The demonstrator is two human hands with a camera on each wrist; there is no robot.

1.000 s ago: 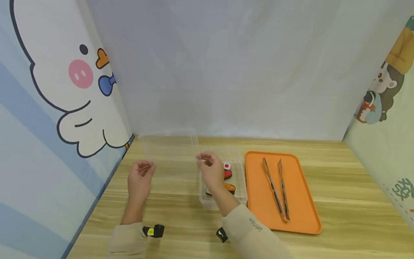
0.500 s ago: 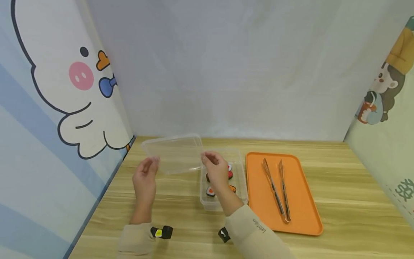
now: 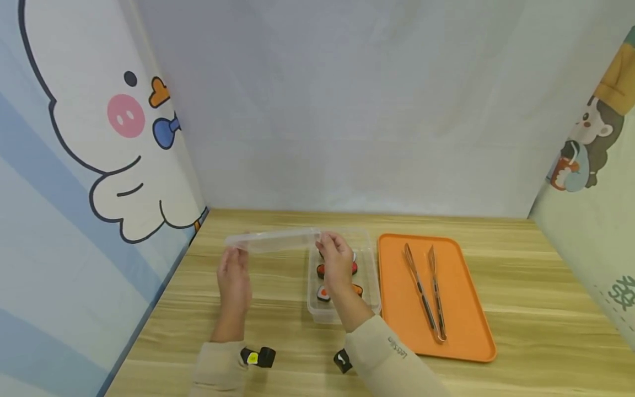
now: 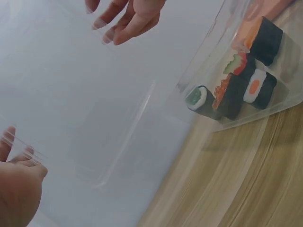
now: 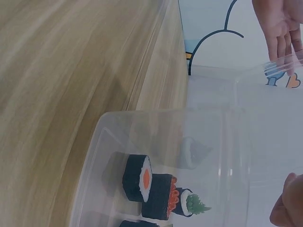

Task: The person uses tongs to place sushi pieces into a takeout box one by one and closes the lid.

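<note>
A clear plastic lid (image 3: 280, 241) is held up off the table between both hands, seen almost edge-on in the head view. My left hand (image 3: 234, 284) pinches its left end, and my right hand (image 3: 338, 267) its right end. In the left wrist view, both the left hand (image 4: 19, 187) and the right hand (image 4: 135, 21) have fingers at the lid's edges. Under the right hand stands a clear plastic box (image 3: 373, 286) with several sushi pieces, among them a roll with an orange centre (image 3: 323, 293). The right forearm hides part of the box.
Right of the box lies an orange tray (image 3: 466, 331) bearing spread metal tongs (image 3: 421, 295). Black straps (image 3: 260, 357) show beside the cuffs. A grey-white backdrop (image 3: 367, 110) rises behind the wooden table, with printed cartoon walls at both sides.
The lid has tipped from facing the camera to nearly edge-on and shifted slightly right. Both hands moved right with it, the left one more. The box, tray and tongs stay put.
</note>
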